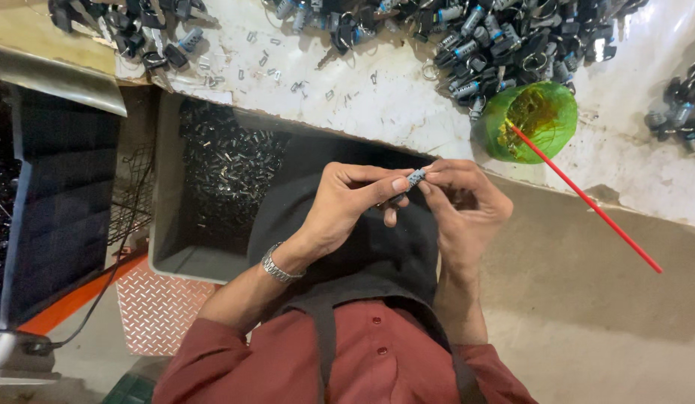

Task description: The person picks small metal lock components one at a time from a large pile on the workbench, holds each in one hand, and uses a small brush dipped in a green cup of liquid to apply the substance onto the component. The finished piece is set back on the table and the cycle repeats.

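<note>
Small grey lock cylinder (415, 177) sits pinched between both hands, held over the lap, near the table (377, 97) edge. Left hand (347, 202) grips it thumb and forefinger; right hand (460, 206) pinches its far end, fingers curled. Best kept steady, turned gently, wrists braced close.

No packages, labels, signs or screens

Nothing of that kind can be made out in the head view: no printed wrapper, no sticker, no board and no display is shown on the surface or beside it.
</note>
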### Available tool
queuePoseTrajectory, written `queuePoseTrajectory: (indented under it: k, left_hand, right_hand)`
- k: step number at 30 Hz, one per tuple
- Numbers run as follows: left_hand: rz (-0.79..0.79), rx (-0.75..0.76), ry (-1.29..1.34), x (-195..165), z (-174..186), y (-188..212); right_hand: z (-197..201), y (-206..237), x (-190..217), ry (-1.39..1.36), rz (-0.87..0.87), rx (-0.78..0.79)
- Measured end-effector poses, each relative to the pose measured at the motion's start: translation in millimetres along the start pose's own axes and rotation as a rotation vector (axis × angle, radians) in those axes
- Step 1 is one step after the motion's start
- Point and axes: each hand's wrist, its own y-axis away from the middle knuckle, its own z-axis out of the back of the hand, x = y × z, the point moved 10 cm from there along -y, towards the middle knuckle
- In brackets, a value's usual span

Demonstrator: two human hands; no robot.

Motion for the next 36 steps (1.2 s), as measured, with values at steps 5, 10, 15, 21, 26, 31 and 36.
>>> queuePoseTrajectory:
  k: [5, 10, 15, 21, 26, 31, 36]
  left_hand:
    - [0.003, 0.070, -0.014, -6.2, -6.4, -3.1]
    - [0.076, 0.015, 0.093, 2.9, 5.9, -7.5]
    - [0.100, -0.012, 0.073, 14.2, 2.7, -8.4]
    - [-0.074, 0.005, 0.061, -10.3, 3.5, -2.5]
    - [-0.030, -0.030, 0.113, 1.9, 7.3, -6.4]
    - [-0.013, -0.009, 0.139, 0.8, -1.1, -10.6]
    - [0.045, -0.005, 0.234, 2.0, -10.9, -15.7]
  right_hand:
    - [16.4, 0.3, -14.4, -0.195, -0.015, -0.021]
    - [91.7, 15.4, -16.0, -0.358, -0.059, -0.512]
    - [117.6, 12.1, 19.0, -0.117, 0.168, -0.491]
    - [136.6, 19.0, 32.5, -0.078, 0.295, -0.659]
    - [125.2, 13.1, 20.3, -0.130, 0.271, -0.595]
    - [137.3, 25.5, 9.8, -0.378, 0.250, -0.620]
    - [119.4, 36.0, -18.3, -0.613, -0.005, -0.559]
